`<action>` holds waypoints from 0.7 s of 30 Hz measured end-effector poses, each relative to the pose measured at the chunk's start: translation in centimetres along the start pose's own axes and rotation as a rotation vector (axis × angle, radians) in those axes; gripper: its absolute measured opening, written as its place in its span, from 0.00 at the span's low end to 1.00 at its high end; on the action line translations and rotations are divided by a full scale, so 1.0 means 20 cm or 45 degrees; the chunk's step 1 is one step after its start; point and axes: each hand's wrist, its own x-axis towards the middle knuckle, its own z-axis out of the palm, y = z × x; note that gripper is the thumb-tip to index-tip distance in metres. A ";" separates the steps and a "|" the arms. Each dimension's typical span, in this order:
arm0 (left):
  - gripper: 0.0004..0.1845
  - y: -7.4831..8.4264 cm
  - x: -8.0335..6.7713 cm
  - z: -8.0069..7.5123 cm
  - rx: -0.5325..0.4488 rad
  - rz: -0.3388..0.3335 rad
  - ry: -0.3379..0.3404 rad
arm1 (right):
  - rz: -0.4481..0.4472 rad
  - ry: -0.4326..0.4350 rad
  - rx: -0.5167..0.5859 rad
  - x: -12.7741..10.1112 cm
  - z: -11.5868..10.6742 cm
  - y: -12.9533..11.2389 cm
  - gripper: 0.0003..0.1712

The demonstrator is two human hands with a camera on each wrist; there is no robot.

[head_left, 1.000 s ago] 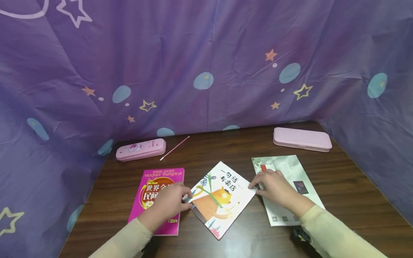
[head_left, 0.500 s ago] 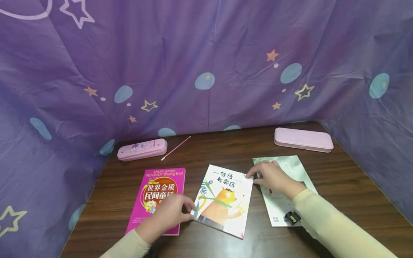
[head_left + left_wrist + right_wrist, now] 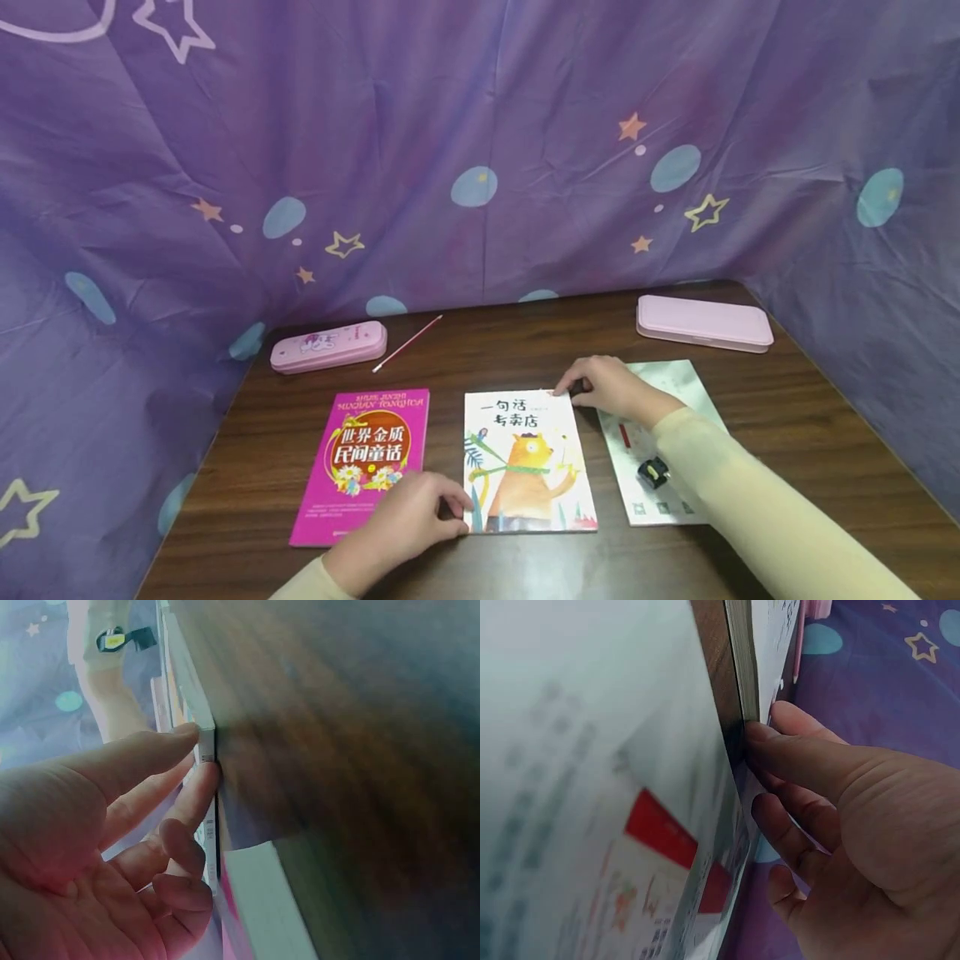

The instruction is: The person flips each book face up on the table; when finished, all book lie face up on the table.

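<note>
The picture book with the orange bear [image 3: 528, 462] lies flat and square near the middle of the wooden surface [image 3: 817, 433], between the magenta book [image 3: 363, 462] on its left and a pale green booklet [image 3: 663, 454] on its right. The left hand [image 3: 411, 525] has its thumb and fingertips on the bear book's near left corner; the right hand [image 3: 611, 389] has fingertips at the far right corner, its forearm lying across the green booklet. Neither hand closes round the book: the fingers are only lightly bent and press at its edges. My judgement is that uneven pressure at these opposite corners could twist the book out of line, or slide it against the magenta book just beside it; the sleeve could also drag the booklet underneath. The left wrist view shows what the head view cannot: the thumb and a finger [image 3: 196, 787] meeting the thin edge of the book, the other fingers curled loosely away. The right wrist view shows the fingertips [image 3: 780, 746] butted against the page block, not gripping the cover. Only the head view shows the whole layout, with two pink pencil cases [image 3: 328, 347] [image 3: 703, 323] and a pink pencil [image 3: 407, 343] at the far side.
</note>
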 end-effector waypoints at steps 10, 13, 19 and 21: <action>0.10 0.00 0.01 0.01 0.020 0.034 0.034 | 0.049 0.012 -0.009 -0.02 -0.01 0.00 0.14; 0.06 0.02 0.02 0.01 0.081 0.055 0.070 | 0.085 0.027 0.047 -0.08 -0.05 0.00 0.15; 0.03 0.09 0.10 0.01 0.154 0.073 0.121 | 0.095 0.127 0.169 -0.20 -0.14 0.07 0.16; 0.03 0.13 0.14 0.03 0.162 0.082 0.087 | 0.123 0.153 0.154 -0.24 -0.17 0.11 0.15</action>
